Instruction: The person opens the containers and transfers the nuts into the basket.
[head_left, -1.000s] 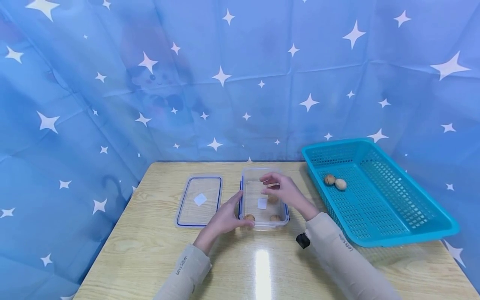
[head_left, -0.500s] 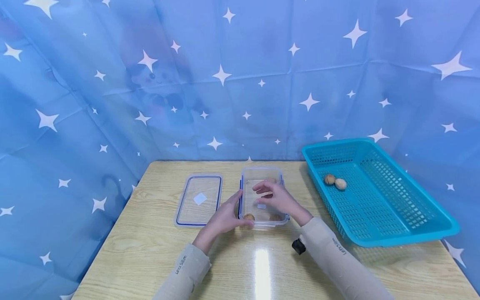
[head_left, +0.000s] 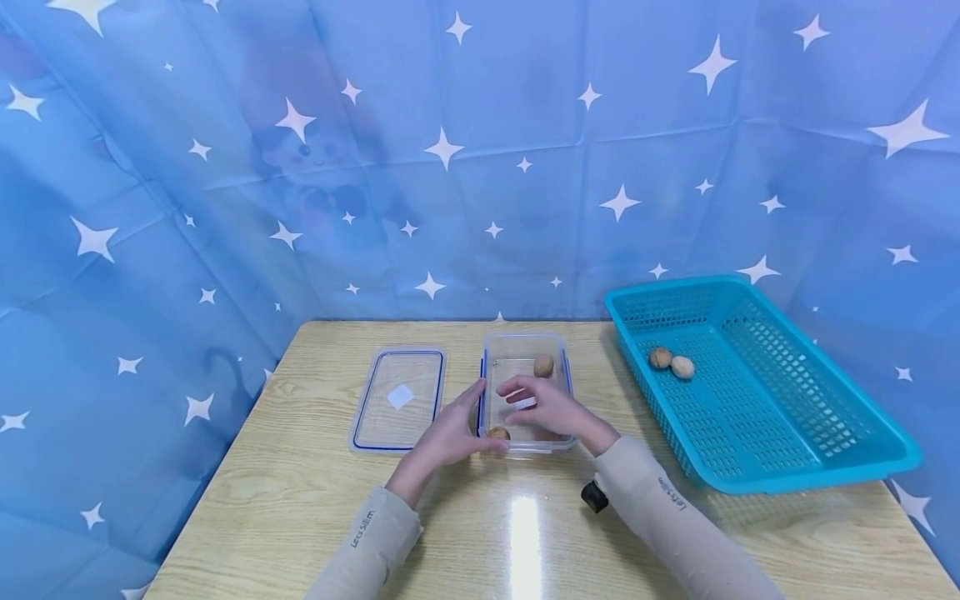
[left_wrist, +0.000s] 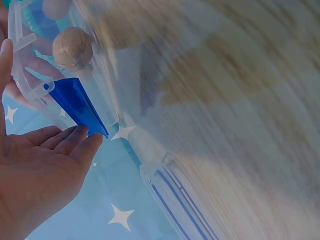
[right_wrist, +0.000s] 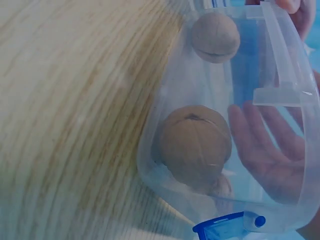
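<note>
Drawing our right hand point(head_left: 552, 407) nearer, we've bared the walnut point(head_left: 543, 365) at the box's point(head_left: 517, 344) far right | right fingers loosely bent, released | left hand point(head_left: 450, 435) gripping the box's near-left corner | that nut looks placed; two more nuts point(head_left: 682, 367) lie in the right-hand basket point(head_left: 742, 408)

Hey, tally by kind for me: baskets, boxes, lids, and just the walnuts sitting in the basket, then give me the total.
Basket: 1, turquoise
Box: 1, clear plastic
Lid: 1, clear with a blue line round it
Walnuts in the basket: 2
Total: 5
</note>
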